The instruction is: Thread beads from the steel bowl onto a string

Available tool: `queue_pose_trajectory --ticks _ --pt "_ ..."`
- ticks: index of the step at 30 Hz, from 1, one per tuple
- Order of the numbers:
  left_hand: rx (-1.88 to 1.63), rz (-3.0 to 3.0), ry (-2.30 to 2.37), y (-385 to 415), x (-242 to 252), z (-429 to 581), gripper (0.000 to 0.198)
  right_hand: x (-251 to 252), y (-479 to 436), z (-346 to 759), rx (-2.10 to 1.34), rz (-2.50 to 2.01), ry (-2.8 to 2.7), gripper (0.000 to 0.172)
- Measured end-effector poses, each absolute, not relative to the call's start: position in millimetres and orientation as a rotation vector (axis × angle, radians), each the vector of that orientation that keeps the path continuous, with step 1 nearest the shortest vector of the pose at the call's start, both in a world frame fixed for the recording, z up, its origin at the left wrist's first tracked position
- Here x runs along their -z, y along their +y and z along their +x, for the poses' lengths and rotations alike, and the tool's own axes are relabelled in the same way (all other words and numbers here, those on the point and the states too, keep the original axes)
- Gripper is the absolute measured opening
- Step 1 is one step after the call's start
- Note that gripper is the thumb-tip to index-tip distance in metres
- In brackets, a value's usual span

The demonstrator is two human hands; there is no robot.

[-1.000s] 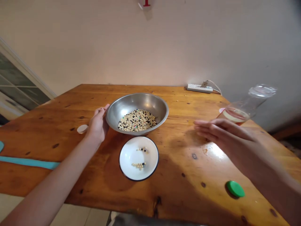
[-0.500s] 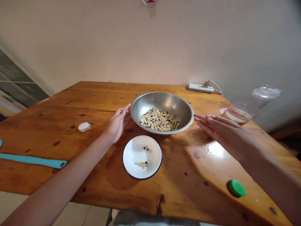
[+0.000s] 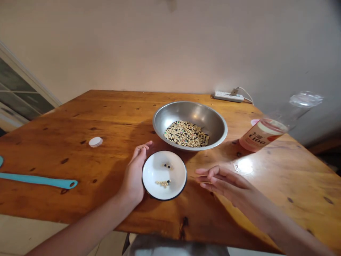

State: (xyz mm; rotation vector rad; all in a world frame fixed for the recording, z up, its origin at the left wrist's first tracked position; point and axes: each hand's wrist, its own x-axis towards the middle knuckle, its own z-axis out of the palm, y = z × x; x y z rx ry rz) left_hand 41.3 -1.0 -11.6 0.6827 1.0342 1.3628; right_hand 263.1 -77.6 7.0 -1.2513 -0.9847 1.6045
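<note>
White enamel dish (image 3: 152,175), dark-rimmed, sits on the near part of the tabletop (image 3: 66,124), just in front of a wide stainless steel bowl (image 3: 192,113) and nearly touching it. Its position at the front puts it within easy reach of both hands, and the bowl sits just behind it. Two small groups of pale and black beans (image 3: 163,183) lie apart on the white surface of the dish, while a much larger mound of mixed beans (image 3: 186,134) fills the bottom of the bowl.

The left hand (image 3: 134,174) stands upright at the dish's left side, with the palm edge against or just beside the rim; the contact is hard to confirm from this view. Its fingers are close together and lightly curved, and they clamp on nothing, so the hand seems placed to steady the dish rather than lift it. The right hand (image 3: 223,183) hovers palm down to the right of the dish, not touching it, with its fingers loosely spread and pointing toward the rim.

Farther right stands a clear bottle (image 3: 263,135) with pale pink liquid and a printed label. A small white cap (image 3: 95,142) lies left of the hands, and a teal spatula (image 3: 37,180) rests near the left edge of the frame. A power strip (image 3: 227,96) sits against the wall at the far edge.
</note>
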Motion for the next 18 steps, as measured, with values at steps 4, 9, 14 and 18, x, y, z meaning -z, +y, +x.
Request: queue_pose_trajectory --ticks 4,9,14,18 --pt "-1.38 0.676 0.997 -10.2 13.7 61.0 0.012 -6.8 -78.8 263.9 -1.633 -1.253 -0.984 0.019" --pt "-1.302 0.663 0.99 -23.0 15.2 89.4 0.015 -2.4 -79.8 288.7 -1.56 -1.313 -0.999 0.021" --pt "-1.173 0.705 0.946 -30.7 14.1 107.7 0.019 0.1 -84.6 312.7 -1.409 -1.407 -1.098 0.023" --pt "-1.178 0.818 0.991 -31.6 18.8 112.4 0.018 -4.7 -79.0 318.9 -1.193 -1.374 -1.29 0.024"
